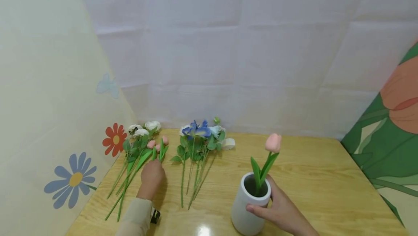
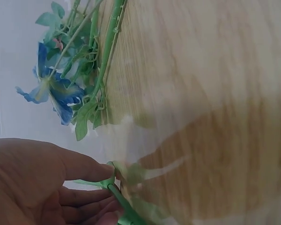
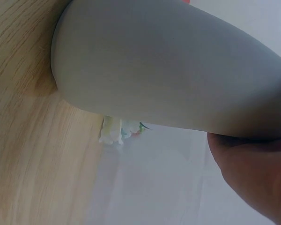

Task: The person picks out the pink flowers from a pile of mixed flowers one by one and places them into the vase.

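Observation:
A white vase (image 1: 244,208) stands at the front of the table, and one pink tulip (image 1: 273,143) with green leaves rises from its mouth. My right hand (image 1: 283,208) grips the vase near its rim, thumb on the near side; the right wrist view shows the vase's smooth side (image 3: 164,65) close up. Over on the left, my left hand (image 1: 152,177) is at a group of pink tulips (image 1: 164,141). In the left wrist view its thumb and fingers pinch a green tulip stem (image 2: 124,201) close over the table. The tulip's bloom is hidden in that view.
White roses (image 1: 152,125) on long stems lie beside the tulips at the left. Between them and the vase lies a bunch with a blue iris (image 1: 197,131) and a white flower (image 1: 228,144). A pale cloth (image 1: 196,54) hangs behind the wooden table (image 1: 313,178).

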### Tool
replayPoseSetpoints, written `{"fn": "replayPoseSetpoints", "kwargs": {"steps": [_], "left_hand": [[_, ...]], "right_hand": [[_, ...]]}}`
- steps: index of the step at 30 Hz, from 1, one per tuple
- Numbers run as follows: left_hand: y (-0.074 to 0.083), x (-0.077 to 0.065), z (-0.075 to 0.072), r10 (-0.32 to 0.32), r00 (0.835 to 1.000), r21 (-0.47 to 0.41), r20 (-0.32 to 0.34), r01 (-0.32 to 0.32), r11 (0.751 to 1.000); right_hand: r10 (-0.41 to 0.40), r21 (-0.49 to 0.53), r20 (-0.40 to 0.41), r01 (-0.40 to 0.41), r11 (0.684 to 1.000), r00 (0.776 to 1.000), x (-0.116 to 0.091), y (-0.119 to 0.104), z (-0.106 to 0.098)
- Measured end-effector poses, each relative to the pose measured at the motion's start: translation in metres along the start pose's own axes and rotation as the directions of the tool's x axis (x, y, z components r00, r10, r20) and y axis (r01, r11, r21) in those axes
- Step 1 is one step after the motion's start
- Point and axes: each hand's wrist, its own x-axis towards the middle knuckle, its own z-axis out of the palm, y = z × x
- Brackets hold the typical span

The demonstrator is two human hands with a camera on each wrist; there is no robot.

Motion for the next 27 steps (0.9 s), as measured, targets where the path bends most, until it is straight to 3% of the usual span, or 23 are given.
{"fn": "replayPoseSetpoints", "kwargs": {"steps": [6, 15, 27], "left_hand": [[-0.002, 0.000, -0.002, -0.011, 0.999, 0.024, 0.042, 0.010, 1.000], [-0.004, -0.001, -0.003, -0.003, 0.997, 0.049, 0.081, -0.001, 0.999], [0.000, 0.000, -0.013, -0.011, 0.998, 0.014, 0.055, 0.010, 1.000]], "right_hand": [[-0.030, -0.011, -0.004, 0.030, 0.999, 1.000, -0.001, 0.000, 0.001], [-0.002, -0.004, 0.004, 0.002, 1.000, 1.000, -0.001, 0.001, -0.001], [-0.092, -0.056, -0.040, 0.089, 0.994, 0.995, -0.002, 0.003, 0.001]]}}
